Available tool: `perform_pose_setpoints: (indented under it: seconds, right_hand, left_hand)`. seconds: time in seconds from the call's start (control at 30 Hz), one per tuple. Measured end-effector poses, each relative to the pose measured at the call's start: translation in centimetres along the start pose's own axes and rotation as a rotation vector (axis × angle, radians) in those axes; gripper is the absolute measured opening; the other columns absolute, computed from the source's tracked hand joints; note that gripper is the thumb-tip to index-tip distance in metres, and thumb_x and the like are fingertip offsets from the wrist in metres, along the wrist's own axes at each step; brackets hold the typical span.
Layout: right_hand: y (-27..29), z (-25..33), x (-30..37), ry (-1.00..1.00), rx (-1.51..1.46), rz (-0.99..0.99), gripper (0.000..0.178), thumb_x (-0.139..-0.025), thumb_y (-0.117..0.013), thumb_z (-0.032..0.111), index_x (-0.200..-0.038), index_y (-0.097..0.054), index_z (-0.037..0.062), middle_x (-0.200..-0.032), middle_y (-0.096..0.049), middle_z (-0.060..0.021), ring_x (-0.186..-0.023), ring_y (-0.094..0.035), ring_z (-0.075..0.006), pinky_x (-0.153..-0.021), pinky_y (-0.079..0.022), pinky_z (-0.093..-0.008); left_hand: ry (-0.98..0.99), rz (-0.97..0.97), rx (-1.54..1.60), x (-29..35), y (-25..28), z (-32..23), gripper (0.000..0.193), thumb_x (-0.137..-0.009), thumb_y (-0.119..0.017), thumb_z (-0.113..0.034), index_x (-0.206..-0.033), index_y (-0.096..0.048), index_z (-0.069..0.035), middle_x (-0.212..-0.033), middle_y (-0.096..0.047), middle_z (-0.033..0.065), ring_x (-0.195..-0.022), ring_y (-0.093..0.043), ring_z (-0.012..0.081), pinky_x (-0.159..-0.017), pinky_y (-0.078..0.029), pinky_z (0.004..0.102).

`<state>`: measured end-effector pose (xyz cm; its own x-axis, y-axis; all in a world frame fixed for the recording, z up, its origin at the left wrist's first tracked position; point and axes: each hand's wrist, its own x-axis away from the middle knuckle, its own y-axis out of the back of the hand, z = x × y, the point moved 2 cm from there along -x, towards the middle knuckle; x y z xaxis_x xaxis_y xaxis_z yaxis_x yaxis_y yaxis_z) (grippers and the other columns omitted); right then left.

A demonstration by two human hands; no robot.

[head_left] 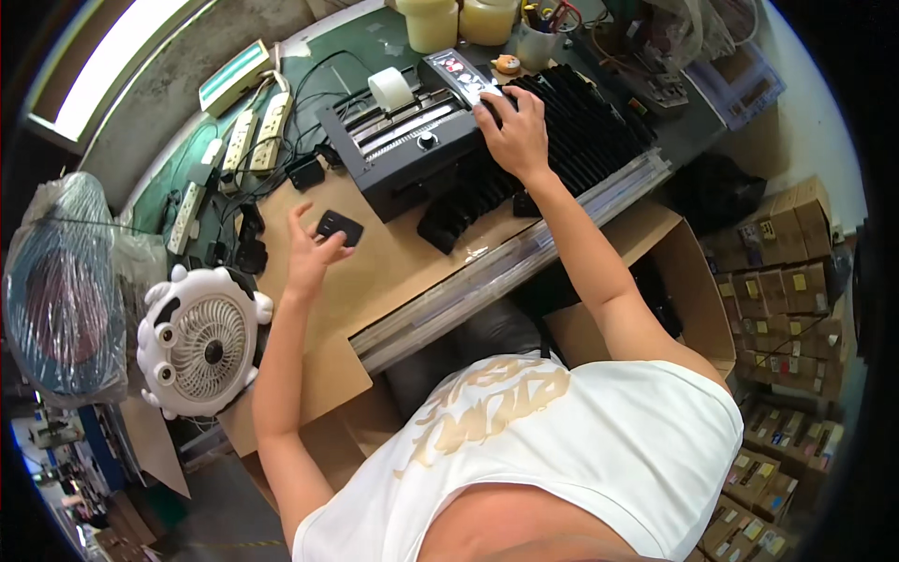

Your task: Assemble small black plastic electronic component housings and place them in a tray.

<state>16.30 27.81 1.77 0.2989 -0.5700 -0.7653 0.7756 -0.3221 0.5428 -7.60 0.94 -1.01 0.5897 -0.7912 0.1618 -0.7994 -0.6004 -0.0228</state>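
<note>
Forearm [284, 347] upright, the left hand [311, 251] reaches over the cardboard [389, 267], thumb and forefinger apart; the black case [339, 228] sits at the thumb, but I cannot tell whether the fingers clamp it. The right arm slants up and inward, its right hand [520, 131] palm down, fingers spread on the panel [461, 77] of the machine [412, 155]. A tape roll [390, 89] tops the machine. The black stack [581, 122] crowds the right wrist; the fan [211, 351] stands just beside the left forearm, with power strips [272, 131] beyond.
</note>
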Motion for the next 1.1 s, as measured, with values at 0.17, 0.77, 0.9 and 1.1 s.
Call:
perform_pose_setpoints:
  seconds: [0.17, 0.77, 0.9, 1.1]
  right_hand:
    - [-0.5, -0.1, -0.7, 0.022, 0.016, -0.001, 0.028, -0.088, -0.064, 0.034, -0.099, -0.070, 0.0089, -0.112, -0.059, -0.0153, -0.112, -0.048, -0.0360, -0.094, -0.041, -0.0455]
    - [0.1, 9.5, 9.2, -1.031, -1.150, 0.514, 0.019, -0.087, -0.069, 0.020, -0.082, -0.063, 0.0024, -0.074, -0.054, 0.0028, -0.064, -0.046, -0.0069, -0.062, -0.041, -0.0226]
    - [-0.9, 13.0, 11.7, -0.683, -1.093, 0.477, 0.017, -0.087, -0.069, 0.017, -0.081, -0.063, 0.0020, -0.086, -0.055, -0.0003, -0.065, -0.047, -0.0061, -0.060, -0.042, -0.0215]
    - [-1.4, 15.0, 12.2, -0.398, -0.998, 0.545, 0.016, -0.088, -0.068, 0.013, -0.082, -0.061, 0.0007, -0.100, -0.053, -0.0006, -0.068, -0.045, -0.0033, -0.063, -0.038, -0.0173]
  left_hand:
    - [-0.108, 0.167, -0.172, 1.4, -1.4, 2.8, 0.025, -0.082, -0.068, -0.010, -0.103, -0.055, -0.002, -0.094, -0.055, 0.0125, -0.079, -0.062, 0.0185, -0.070, -0.053, 0.0334]
    - [0.280, 0.404, 0.109, 3.0, -2.8, 2.0, 0.028, -0.095, -0.056, -0.027, -0.106, -0.047, -0.003, -0.081, -0.066, 0.0113, -0.059, -0.060, 0.0129, -0.052, -0.050, 0.0263]
    - [0.270, 0.465, 0.137, 2.1, -3.1, 3.2, 0.028, -0.099, -0.046, -0.032, -0.103, -0.050, -0.004, -0.077, -0.065, 0.0090, -0.053, -0.055, 0.0097, -0.048, -0.047, 0.0214]
    - [0.441, 0.666, 0.233, 2.3, -2.9, 4.1, 0.049, -0.100, -0.031, -0.046, -0.098, -0.056, -0.004, -0.075, -0.063, 0.0056, -0.051, -0.054, 0.0078, -0.043, -0.043, 0.0200]
